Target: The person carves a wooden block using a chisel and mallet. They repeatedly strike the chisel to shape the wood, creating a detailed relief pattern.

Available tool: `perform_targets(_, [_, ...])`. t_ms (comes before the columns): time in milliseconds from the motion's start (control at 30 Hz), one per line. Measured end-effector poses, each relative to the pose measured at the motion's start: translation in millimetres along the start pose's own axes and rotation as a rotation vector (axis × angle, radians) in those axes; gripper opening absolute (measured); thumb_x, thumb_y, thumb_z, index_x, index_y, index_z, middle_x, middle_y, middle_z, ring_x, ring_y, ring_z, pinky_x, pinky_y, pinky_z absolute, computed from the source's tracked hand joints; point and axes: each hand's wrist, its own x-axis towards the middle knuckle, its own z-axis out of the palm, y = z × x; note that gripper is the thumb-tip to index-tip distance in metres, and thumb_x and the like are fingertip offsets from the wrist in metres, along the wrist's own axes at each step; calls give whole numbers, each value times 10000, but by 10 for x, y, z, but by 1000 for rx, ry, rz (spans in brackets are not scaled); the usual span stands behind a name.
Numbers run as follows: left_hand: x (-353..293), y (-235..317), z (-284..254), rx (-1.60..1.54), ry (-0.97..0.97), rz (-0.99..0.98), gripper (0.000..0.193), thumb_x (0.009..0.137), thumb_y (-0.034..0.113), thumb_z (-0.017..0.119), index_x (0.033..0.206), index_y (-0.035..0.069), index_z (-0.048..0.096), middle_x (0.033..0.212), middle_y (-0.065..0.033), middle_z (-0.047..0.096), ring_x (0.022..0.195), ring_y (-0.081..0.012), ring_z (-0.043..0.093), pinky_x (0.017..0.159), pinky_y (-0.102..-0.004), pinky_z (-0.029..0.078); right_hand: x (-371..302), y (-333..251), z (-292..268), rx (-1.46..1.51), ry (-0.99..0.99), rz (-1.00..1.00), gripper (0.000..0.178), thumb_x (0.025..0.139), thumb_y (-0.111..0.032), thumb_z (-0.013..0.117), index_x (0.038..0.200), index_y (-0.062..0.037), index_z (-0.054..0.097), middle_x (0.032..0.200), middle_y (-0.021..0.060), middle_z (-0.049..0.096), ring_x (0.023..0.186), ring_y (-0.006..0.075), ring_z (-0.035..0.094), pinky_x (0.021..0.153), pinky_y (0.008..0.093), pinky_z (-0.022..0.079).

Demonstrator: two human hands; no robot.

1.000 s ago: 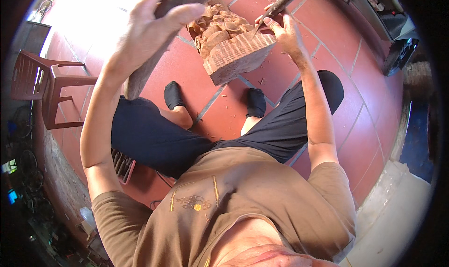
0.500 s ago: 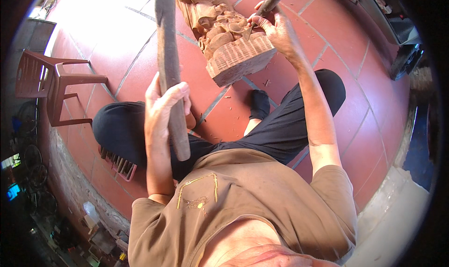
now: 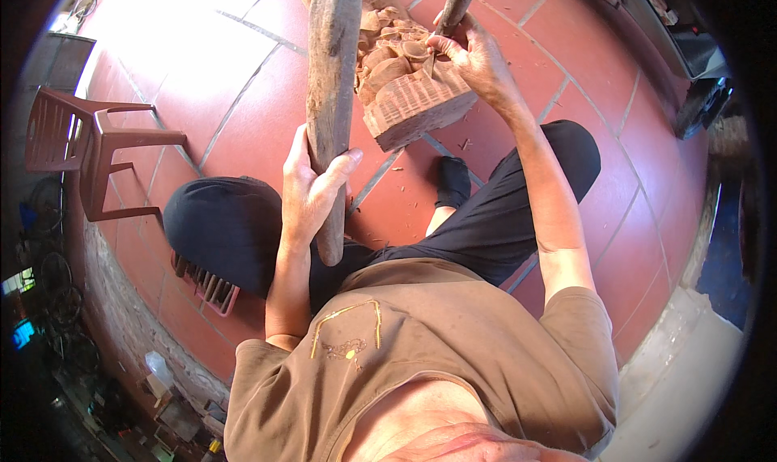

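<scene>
My left hand (image 3: pixel 314 188) is wrapped round a long, weathered wooden mallet (image 3: pixel 330 82), which rises above the fist and covers part of the view. In my right hand (image 3: pixel 477 56) is a chisel (image 3: pixel 455 10) with a thick wooden handle, pinched low near the blade. The chisel's tip points down onto the near end of a reddish wood carving (image 3: pixel 388 78), close to its ridged base (image 3: pixel 421 110). Carved rounded figures cover the upper face of the block, which lies on the floor. Its far end is partly hidden behind the mallet.
Red floor tiles (image 3: pixel 615 179) surround me, with wood chips (image 3: pixel 388 171) near the carving. A brown plastic chair (image 3: pixel 109 142) stands at left. Beside my left knee sits a pink basket (image 3: pixel 212 294) of tools. Bicycles and clutter line the lower left; dark equipment (image 3: pixel 700 106) is at right.
The mallet has swung to the right, toward the chisel, with my left hand. The chisel in my right hand has tipped more upright, its handle shifting slightly left.
</scene>
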Motion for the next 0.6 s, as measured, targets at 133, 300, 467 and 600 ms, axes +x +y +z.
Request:
perform_targets(133, [-10, 5, 23, 18, 3, -17, 328, 875, 80, 695, 1142, 1, 522, 753, -16, 566, 539, -70, 533, 486, -234, 455, -10, 32, 17, -10, 24, -51, 286, 919, -177, 714, 1143, -46, 593, 938, 111, 726, 866, 197, 694, 772, 359, 525])
perform_targets(300, [-14, 106, 41, -14, 38, 37, 303, 871, 74, 695, 1113, 5, 526, 767, -22, 569, 565, -77, 544, 508, -242, 460, -39, -51, 33, -150, 4, -114, 319, 901, -191, 732, 1161, -88, 580, 899, 143, 719, 754, 263, 694, 690, 386, 528])
perform_targets(467, [-22, 286, 136, -6, 172, 253, 320, 854, 69, 716, 1094, 7, 513, 774, -21, 569, 624, -85, 558, 567, -239, 472, -9, -140, 28, -113, -103, -140, 367, 877, -193, 752, 1179, -87, 573, 901, 167, 713, 747, 293, 701, 668, 404, 530])
perform_targets(600, [-24, 382, 194, 272, 129, 180, 396, 854, 119, 739, 1146, -5, 502, 801, -87, 629, 677, -147, 602, 652, -293, 505, -17, -308, 20, -199, -191, -97, 396, 898, -176, 735, 1239, -33, 593, 963, 108, 731, 883, 167, 702, 785, 321, 550])
